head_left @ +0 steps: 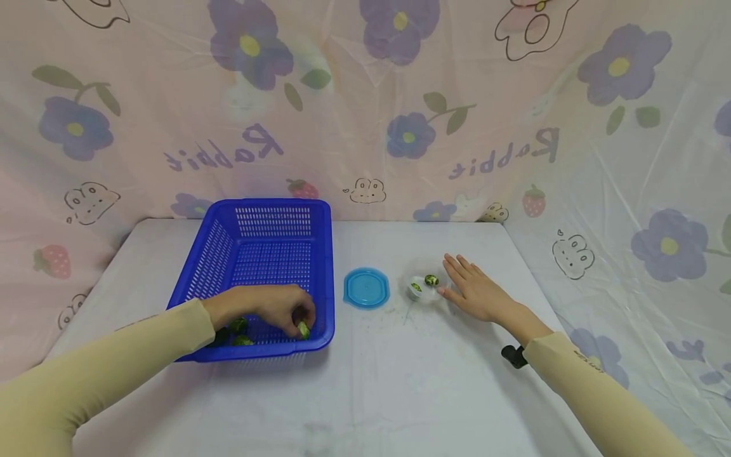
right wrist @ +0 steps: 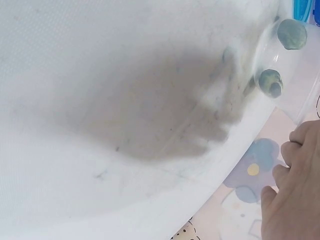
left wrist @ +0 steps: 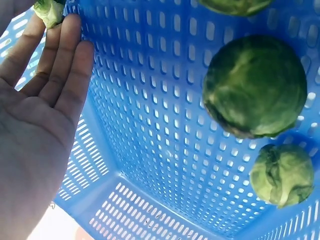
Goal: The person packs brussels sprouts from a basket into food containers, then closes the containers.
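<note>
A: L hand point(head_left: 268, 308)?
B: Inside the blue basket point(head_left: 259, 219), at its front right corner. Fingers curled, tips pinching a sprout point(head_left: 303, 329) — small green Brussels sprout, cut side showing. Wrist view shows the same sprout at the fingertips, palm facing the cam.

A: Other stuff in the basket?
B: More loose sprouts point(head_left: 240, 332) on the basket floor, just left of the L hand, partly hidden under the wrist. Wrist cam shows two whole ones plus the edge of a third.

A: R hand point(head_left: 476, 293)?
B: Well right of the basket, flat on the table point(head_left: 365, 393). Fingers straight, spread, gripping nothing. Thumb side sits just beside a clear round container point(head_left: 423, 285); can't tell if actually touching.

A: Container contents?
B: Two green pieces in it, look like sprouts. It's right of the basket, w/ a blue lid point(head_left: 366, 287) lying flat between it and the basket. Lid apart from both.

A: Anything else?
B: Small green crumbs on the table near the container, on the basket side. Floral plastic sheet point(head_left: 365, 108) behind the basket and along the sides. Both arms in beige sleeves; black strap at R wrist.
</note>
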The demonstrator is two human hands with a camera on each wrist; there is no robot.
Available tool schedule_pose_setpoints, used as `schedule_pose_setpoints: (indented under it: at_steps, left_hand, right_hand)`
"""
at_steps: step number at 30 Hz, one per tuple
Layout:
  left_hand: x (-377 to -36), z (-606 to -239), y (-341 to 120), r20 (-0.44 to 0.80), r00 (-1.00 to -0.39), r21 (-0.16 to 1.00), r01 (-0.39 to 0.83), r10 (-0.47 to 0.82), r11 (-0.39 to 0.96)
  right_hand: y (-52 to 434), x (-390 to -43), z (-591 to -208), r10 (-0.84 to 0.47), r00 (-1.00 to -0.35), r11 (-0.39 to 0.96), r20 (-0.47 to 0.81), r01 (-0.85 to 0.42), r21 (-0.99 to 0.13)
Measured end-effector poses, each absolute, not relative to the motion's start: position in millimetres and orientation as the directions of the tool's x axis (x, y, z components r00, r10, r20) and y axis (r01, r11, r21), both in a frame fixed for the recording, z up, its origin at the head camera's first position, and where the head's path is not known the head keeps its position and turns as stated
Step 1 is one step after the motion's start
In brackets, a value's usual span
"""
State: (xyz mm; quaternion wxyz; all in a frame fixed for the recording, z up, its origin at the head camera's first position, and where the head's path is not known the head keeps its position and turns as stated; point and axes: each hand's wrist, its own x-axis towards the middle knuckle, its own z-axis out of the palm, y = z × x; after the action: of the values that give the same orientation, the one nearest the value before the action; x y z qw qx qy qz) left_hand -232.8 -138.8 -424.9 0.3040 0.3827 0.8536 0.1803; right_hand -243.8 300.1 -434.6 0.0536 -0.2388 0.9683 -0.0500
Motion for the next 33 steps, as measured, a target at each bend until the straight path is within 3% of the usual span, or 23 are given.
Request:
schedule_pose_setpoints:
  at_steps: [8, 18, 33]
  left_hand:
    - [-234, -421, -146, -0.316, -0.538, 0.524, 0.588, 0.782, 0.616]
    - [-236, -405, -156, -0.277, -0.590, 0.553, 0.547, 0.758, 0.628]
    - [-248, -360, -157, -0.116, -0.657, 0.551, 0.581, 0.745, 0.599]
  right_hand:
    - [300, -243, -433, -0.468, -0.878, 0.881, -0.098, -0.455, -0.129]
    - [300, -242, -432, -0.465, -0.880, 0.883, -0.101, -0.453, -0.124]
    - [302, -243, -434, -0.474, -0.875, 0.878, -0.095, -0.462, -0.124]
